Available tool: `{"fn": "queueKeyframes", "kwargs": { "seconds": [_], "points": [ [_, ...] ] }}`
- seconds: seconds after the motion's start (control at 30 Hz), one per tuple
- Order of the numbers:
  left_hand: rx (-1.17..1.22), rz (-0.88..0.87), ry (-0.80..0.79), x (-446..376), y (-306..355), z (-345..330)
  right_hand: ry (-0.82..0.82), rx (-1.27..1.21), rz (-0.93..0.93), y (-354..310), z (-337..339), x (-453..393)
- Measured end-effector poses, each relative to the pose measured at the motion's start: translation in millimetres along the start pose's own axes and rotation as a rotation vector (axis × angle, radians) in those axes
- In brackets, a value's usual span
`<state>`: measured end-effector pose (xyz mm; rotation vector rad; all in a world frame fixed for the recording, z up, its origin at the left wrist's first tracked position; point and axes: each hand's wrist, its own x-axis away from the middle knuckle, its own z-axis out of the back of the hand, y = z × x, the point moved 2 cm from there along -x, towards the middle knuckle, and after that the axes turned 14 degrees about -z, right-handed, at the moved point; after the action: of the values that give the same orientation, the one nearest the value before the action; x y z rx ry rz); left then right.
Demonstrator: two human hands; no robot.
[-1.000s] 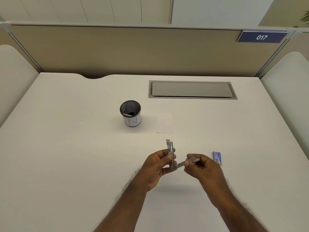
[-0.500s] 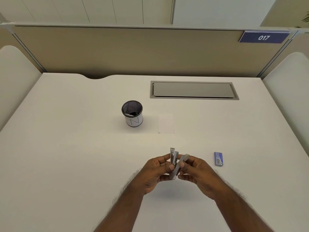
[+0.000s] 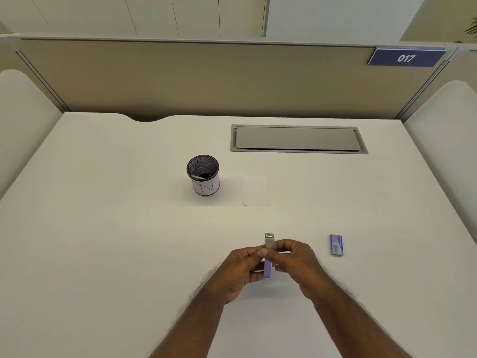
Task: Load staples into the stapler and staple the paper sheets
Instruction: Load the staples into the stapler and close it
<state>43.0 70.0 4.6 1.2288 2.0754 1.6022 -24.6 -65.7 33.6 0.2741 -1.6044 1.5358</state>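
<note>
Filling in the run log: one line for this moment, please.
stage: stapler closed, held in both hands | left hand: grips stapler | right hand: grips stapler | paper: on desk, unstapled | staple box: right

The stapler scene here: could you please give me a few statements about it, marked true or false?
1. Both hands hold the stapler. True: left hand and right hand both grip it.
2. The staple box lies on the paper sheets. False: it lies on the desk, apart from them.
3. The pen cup stands upright left of the paper sheets. True.
4. The stapler rests on the paper sheets. False: it is held nearer the person, away from them.
</note>
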Motion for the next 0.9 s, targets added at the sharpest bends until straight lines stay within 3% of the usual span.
{"fn": "queueKeyframes", "kwargs": {
  "seconds": [0.27,0.43,0.6,0.7,0.9],
  "points": [
    [0.030,0.087,0.047,-3,-10,6,0.107,0.030,-0.014,13,-13,-17],
    [-0.032,0.095,0.102,-6,-12,8,0.272,0.253,0.104,15,-16,-24],
    [-0.747,-0.107,0.259,-11,-9,13,0.373,0.491,0.139,25,-22,-30],
    [-1.021,-0.221,0.201,-14,-16,18,0.423,0.636,0.157,34,-29,-36],
    [-1.563,-0.185,0.172,-17,-34,37,0.418,0.843,0.157,47,-41,-43]
  ]
}}
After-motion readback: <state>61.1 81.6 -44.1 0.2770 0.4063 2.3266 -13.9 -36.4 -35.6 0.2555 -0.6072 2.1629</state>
